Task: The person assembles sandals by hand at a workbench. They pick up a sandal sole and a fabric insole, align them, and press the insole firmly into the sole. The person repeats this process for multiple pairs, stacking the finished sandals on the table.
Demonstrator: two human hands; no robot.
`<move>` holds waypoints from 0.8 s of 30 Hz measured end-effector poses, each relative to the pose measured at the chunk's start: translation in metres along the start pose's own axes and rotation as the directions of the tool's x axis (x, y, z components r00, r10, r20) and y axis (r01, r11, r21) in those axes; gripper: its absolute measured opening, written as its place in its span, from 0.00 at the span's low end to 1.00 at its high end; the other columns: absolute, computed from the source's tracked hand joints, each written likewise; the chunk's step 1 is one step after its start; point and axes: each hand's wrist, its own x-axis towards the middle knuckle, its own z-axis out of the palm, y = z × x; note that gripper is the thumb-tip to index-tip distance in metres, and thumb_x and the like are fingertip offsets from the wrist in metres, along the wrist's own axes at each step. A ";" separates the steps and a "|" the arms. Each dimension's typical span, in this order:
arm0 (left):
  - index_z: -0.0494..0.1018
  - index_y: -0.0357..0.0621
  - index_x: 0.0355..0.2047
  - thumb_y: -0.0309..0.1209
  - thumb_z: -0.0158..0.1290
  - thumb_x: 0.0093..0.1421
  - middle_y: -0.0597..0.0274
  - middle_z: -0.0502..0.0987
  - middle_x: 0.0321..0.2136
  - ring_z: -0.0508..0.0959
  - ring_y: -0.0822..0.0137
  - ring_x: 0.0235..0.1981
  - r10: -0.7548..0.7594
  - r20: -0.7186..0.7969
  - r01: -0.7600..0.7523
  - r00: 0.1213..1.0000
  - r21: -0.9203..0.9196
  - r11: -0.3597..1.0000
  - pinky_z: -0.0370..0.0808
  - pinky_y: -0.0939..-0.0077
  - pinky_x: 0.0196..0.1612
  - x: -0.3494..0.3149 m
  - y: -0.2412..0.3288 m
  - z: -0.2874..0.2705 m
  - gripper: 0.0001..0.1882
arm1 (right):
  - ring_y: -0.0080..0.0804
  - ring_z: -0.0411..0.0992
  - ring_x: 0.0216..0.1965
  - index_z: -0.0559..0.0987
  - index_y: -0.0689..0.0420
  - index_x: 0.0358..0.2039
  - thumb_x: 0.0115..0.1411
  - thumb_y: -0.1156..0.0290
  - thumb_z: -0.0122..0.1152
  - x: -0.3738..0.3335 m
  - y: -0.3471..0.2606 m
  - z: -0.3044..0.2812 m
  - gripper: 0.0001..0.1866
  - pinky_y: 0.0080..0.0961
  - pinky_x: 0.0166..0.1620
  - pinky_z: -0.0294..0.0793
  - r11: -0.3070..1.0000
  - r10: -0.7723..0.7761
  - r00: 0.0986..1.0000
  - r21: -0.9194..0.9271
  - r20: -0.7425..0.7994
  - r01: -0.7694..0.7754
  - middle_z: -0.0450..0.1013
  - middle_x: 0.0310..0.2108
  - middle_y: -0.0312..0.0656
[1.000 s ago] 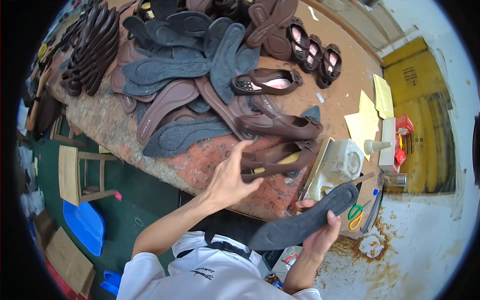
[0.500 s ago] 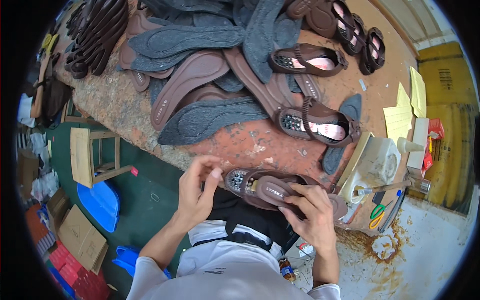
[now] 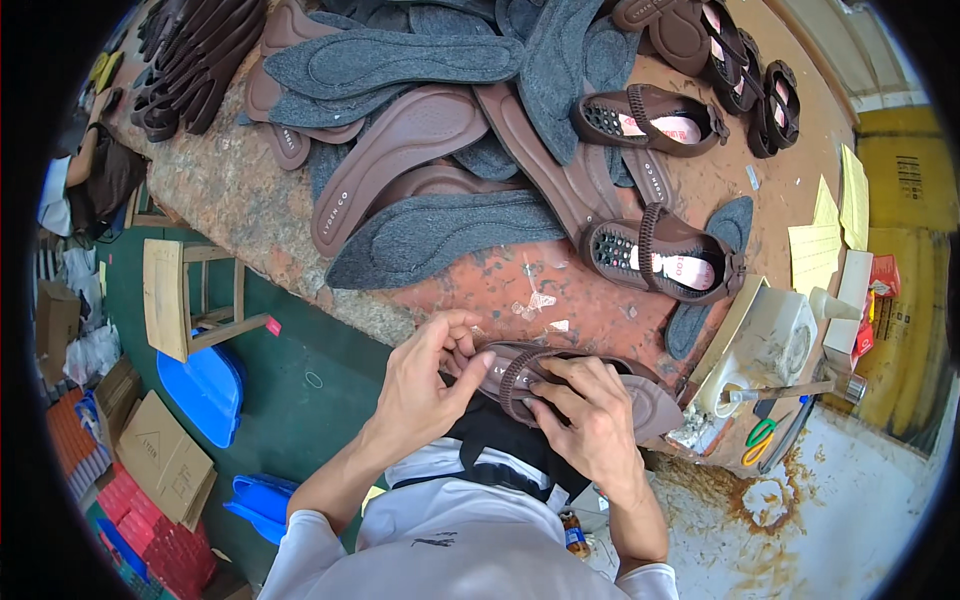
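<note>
Left hand (image 3: 430, 375): thumb and fingers narrowed at the shoe (image 3: 515, 384)'s left end; cannot tell whether gripping.
Right hand (image 3: 592, 412): holds the brown insole (image 3: 653, 405).
Insole: under the shoe's strap, right end jutting out.
Shoe: at the table (image 3: 455, 300)'s near edge.

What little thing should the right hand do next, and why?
Perhaps the right hand should tuck the insole's wide end down into the shoe, because the lettered end lies under the strap while the wide end sticks out.
</note>
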 end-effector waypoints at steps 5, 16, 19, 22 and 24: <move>0.75 0.37 0.57 0.19 0.68 0.59 0.61 0.75 0.32 0.76 0.70 0.28 0.062 -0.037 -0.056 0.997 0.144 0.988 0.77 0.74 0.32 0.003 0.002 0.012 0.26 | 0.41 0.77 0.49 0.87 0.60 0.42 0.53 0.69 0.79 0.000 0.003 0.003 0.17 0.40 0.52 0.73 0.997 -0.050 0.998 -0.057 0.031 0.052 0.82 0.49 0.42; 0.75 0.37 0.55 0.15 0.66 0.56 0.59 0.71 0.32 0.73 0.67 0.28 0.132 -0.035 -0.120 0.991 0.236 0.964 0.74 0.72 0.32 0.001 0.002 0.016 0.26 | 0.50 0.70 0.46 0.78 0.59 0.42 0.42 0.52 0.88 -0.031 0.001 -0.020 0.35 0.46 0.52 0.68 0.730 0.488 0.824 -0.383 -0.288 -0.566 0.71 0.40 0.47; 0.75 0.36 0.52 0.13 0.65 0.55 0.55 0.72 0.34 0.76 0.59 0.33 0.192 -0.013 -0.181 0.981 0.276 0.944 0.76 0.67 0.36 0.003 0.004 0.015 0.23 | 0.51 0.70 0.47 0.78 0.60 0.43 0.43 0.51 0.88 -0.030 0.009 -0.011 0.36 0.46 0.52 0.68 0.725 0.464 0.840 -0.424 -0.281 -0.543 0.71 0.41 0.48; 0.76 0.35 0.48 0.11 0.63 0.53 0.51 0.75 0.37 0.79 0.50 0.39 0.388 0.101 -0.401 0.916 0.280 0.872 0.78 0.62 0.42 0.010 -0.002 0.013 0.21 | 0.51 0.70 0.48 0.77 0.60 0.45 0.43 0.51 0.88 -0.029 0.012 -0.013 0.37 0.47 0.52 0.68 0.743 0.461 0.860 -0.434 -0.221 -0.509 0.72 0.41 0.48; 0.76 0.35 0.44 0.10 0.61 0.51 0.49 0.77 0.40 0.79 0.45 0.43 0.537 0.237 -0.581 0.809 0.188 0.792 0.79 0.59 0.45 0.021 -0.013 0.008 0.19 | 0.51 0.70 0.49 0.76 0.60 0.46 0.43 0.51 0.88 -0.027 0.013 -0.025 0.38 0.46 0.53 0.67 0.787 0.447 0.879 -0.395 -0.165 -0.475 0.71 0.41 0.47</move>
